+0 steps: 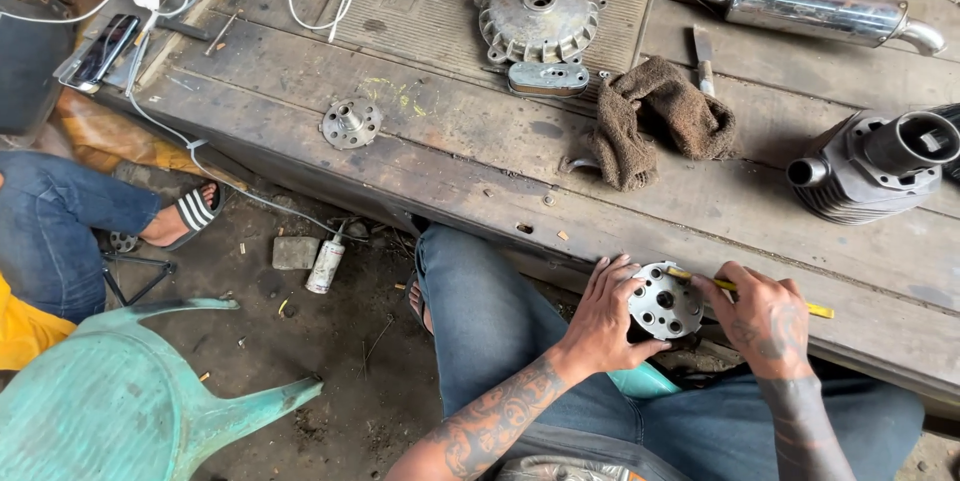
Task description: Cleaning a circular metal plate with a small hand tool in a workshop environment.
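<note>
At the near edge of the wooden table [480, 156], the left hand [603, 313] grips a round, drilled metal flange [665, 301], fingers curled around its rim. The right hand [765, 316] is closed on a yellow-handled tool [815, 309], possibly a screwdriver, its tip against the flange. A brown rag [655, 116] lies well apart.

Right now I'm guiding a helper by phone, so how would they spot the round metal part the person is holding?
Start at the long wooden workbench and follow its near edge toward its right end. There the left hand grips a round metal disc with holes, while the right hand holds a yellow tool against it. Unlike the finned hub and small flange, it is off the bench, in hand.
</note>
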